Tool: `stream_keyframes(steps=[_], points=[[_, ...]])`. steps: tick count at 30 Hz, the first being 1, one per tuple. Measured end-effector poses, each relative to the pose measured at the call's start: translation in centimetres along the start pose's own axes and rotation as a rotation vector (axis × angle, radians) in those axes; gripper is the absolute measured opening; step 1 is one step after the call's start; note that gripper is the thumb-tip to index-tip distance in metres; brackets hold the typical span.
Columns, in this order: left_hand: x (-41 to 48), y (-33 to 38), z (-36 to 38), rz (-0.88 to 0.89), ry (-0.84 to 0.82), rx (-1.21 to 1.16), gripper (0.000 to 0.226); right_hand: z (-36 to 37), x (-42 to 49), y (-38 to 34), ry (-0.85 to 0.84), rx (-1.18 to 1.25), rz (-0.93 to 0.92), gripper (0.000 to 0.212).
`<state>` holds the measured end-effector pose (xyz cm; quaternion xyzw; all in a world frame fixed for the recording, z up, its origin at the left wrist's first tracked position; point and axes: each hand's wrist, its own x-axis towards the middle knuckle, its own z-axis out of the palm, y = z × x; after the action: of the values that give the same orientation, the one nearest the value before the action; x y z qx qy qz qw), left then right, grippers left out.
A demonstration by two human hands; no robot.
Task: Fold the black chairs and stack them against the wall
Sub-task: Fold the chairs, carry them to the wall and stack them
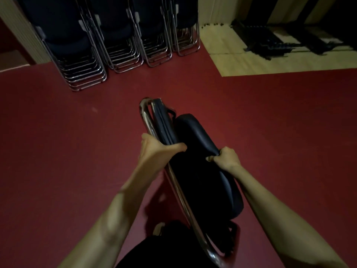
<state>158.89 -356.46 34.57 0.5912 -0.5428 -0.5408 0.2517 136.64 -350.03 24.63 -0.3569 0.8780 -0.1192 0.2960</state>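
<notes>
The left hand [154,151] is clamped on the folded chair [193,175], fingers wrapped round the chrome frame [145,118] and thumb pressed across the padding, probably so the chair cannot swing open. The right hand [227,158] has its fingers curled tight on the edge of the seat cushion [195,130], sharing the weight and steadying the far side. The chair hangs flat and edge-up at the centre of the view, its top pointing to 12 o'clock, seemingly clear of the red floor [58,132]. It appears to be held lengthwise so it can slide in against the others. Rows of folded chairs [119,45] lean on the wall [210,10] from 11 to 12 o'clock, well apart from the carried one. A pale wooden floor patch [251,59] lies at 2 o'clock.
</notes>
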Motion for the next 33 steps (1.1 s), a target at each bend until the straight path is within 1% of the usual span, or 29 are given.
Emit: stream_keyframes(steps=[4, 8, 12, 13, 16, 17, 18, 21, 23, 24, 27, 29, 31, 32, 33], points=[[10.1, 4.6, -1.6, 0.015, -0.019, -0.042, 0.088, -1.9, 8.5, -7.0, 0.001, 0.008, 0.002, 0.039], [21.2, 8.0, -2.5, -0.003, -0.009, -0.064, 0.077, -3.3, 18.3, -13.8, -0.015, -0.015, -0.005, 0.039], [32.9, 11.7, -2.9, -0.046, 0.015, -0.081, 0.084, -4.4, 29.5, -20.5, -0.056, -0.038, -0.027, 0.04], [35.7, 12.7, -3.2, -0.047, 0.011, -0.097, 0.081, -4.7, 32.2, -22.2, -0.071, -0.048, -0.031, 0.039], [43.3, 16.0, -4.2, -0.041, 0.007, -0.113, 0.044, -5.7, 39.7, -27.5, -0.095, -0.067, -0.053, 0.039], [45.6, 16.9, -4.6, -0.045, 0.019, -0.124, 0.036, -5.9, 42.0, -29.2, -0.104, -0.074, -0.058, 0.04], [48.1, 17.8, -5.0, -0.052, 0.028, -0.133, 0.032, -6.2, 44.4, -31.2, -0.11, -0.083, -0.06, 0.04], [56.5, 20.5, -6.2, -0.062, 0.047, -0.186, 0.034, -6.8, 51.9, -37.1, -0.131, -0.104, -0.08, 0.04], [62.5, 21.7, -7.1, -0.068, 0.056, -0.223, 0.027, -6.9, 57.1, -41.2, -0.15, -0.119, -0.087, 0.04], [65.7, 22.2, -7.6, -0.071, 0.056, -0.226, 0.029, -6.9, 59.7, -43.2, -0.153, -0.128, -0.093, 0.039], [74.9, 23.6, -9.6, -0.097, 0.047, -0.275, 0.056, -6.6, 67.2, -49.2, -0.165, -0.154, -0.103, 0.036], [80.7, 24.7, -10.9, -0.133, 0.08, -0.26, 0.066, -6.4, 72.0, -53.2, -0.175, -0.183, -0.1, 0.037], [85.7, 26.3, -11.9, -0.159, 0.112, -0.246, 0.083, -6.6, 76.5, -57.0, -0.184, -0.184, -0.115, 0.038], [87.8, 27.4, -12.3, -0.182, 0.129, -0.243, 0.086, -6.8, 78.6, -58.9, -0.193, -0.179, -0.134, 0.04], [89.7, 28.5, -12.7, -0.199, 0.162, -0.231, 0.084, -7.1, 80.5, -60.6, -0.204, -0.18, -0.156, 0.042]])
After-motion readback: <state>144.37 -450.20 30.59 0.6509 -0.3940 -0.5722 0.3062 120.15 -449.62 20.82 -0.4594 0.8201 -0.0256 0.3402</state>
